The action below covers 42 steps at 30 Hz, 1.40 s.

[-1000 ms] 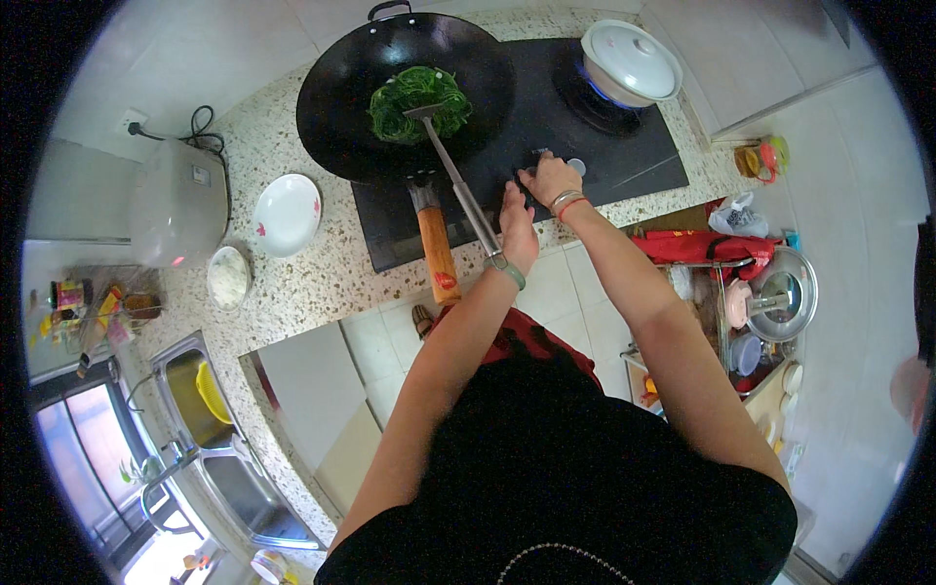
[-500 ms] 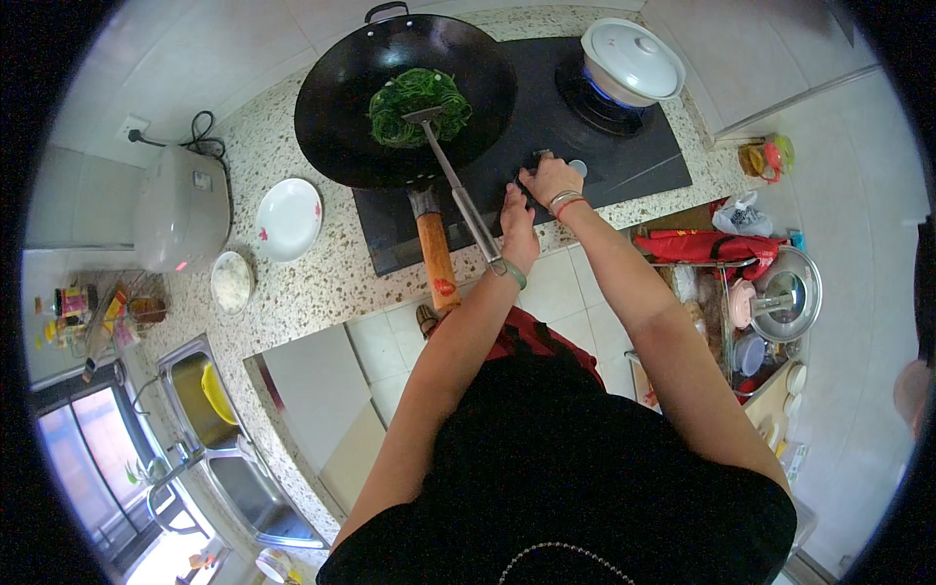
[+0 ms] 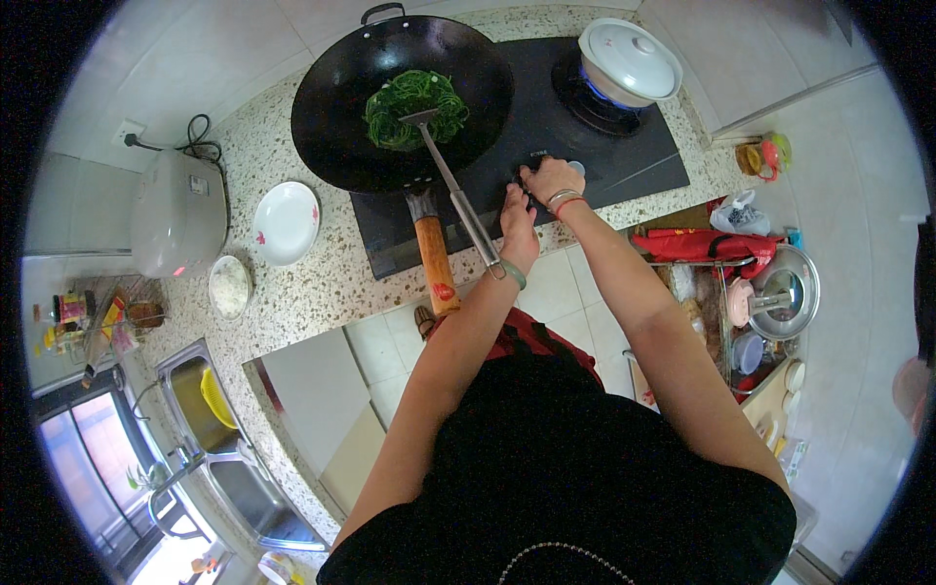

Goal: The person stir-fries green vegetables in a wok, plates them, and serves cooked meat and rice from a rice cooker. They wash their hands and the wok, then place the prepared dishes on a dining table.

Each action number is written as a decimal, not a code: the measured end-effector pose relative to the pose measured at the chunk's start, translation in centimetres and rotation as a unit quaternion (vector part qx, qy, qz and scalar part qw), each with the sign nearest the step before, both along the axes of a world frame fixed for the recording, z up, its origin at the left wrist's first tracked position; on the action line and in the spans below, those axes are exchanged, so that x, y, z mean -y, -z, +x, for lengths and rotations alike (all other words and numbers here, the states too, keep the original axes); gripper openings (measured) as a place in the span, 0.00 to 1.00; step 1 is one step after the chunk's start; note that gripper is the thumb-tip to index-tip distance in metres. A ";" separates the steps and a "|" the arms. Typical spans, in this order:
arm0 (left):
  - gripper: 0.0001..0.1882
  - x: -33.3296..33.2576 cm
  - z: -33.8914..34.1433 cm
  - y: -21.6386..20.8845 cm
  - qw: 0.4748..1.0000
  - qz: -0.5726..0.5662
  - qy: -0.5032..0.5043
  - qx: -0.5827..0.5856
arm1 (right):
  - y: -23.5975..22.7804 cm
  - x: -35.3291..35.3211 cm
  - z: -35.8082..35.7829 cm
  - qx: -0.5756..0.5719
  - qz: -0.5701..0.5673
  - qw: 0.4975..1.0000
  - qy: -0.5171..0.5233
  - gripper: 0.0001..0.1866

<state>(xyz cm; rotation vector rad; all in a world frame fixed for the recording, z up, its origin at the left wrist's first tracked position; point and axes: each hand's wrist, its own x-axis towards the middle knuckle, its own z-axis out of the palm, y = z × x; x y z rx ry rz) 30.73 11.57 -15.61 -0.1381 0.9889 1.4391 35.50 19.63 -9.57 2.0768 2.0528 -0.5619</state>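
Both hands meet at the front of the black gas cooktop [image 3: 624, 175]. My right hand [image 3: 556, 178] is closed, its fingers bent around a dark stove knob they mostly cover; a silver knob [image 3: 577, 168] shows just beside it. With fingers stretched out, my left hand [image 3: 519, 229] rests close by at the cooktop's front edge. A black wok [image 3: 322, 117] holds cooked green vegetables [image 3: 414, 102]. A metal spatula [image 3: 453, 175] leans in it, its handle end near my left wrist. The wok's wooden handle [image 3: 434, 258] points toward me.
A lidded white pot [image 3: 629, 63] sits over a blue flame at the right. Left of the wok are a white plate [image 3: 287, 224], a bowl of white food [image 3: 230, 287] and a pale appliance [image 3: 180, 214]. A sink [image 3: 255, 492] lies lower left, a loaded rack [image 3: 726, 322] at right.
The view has shifted very slightly. Both hands stay at the cooktop's front, the right fingers having moved only a little; wok, spatula and pot stand as before.
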 end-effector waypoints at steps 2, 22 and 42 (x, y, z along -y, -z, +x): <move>0.27 0.0 0.0 -0.3 1.000 -0.001 0.006 -0.007 | 0.2 -0.2 0.2 0.005 -0.006 1.000 0.005 0.27; 0.28 1.3 0.6 -0.2 1.000 0.013 0.017 -0.009 | 2.4 0.1 1.9 -0.043 0.013 0.997 0.063 0.37; 0.30 8.3 0.3 -15.7 0.982 0.191 -0.002 0.003 | -8.9 11.2 5.5 -0.740 -0.133 0.621 0.222 0.30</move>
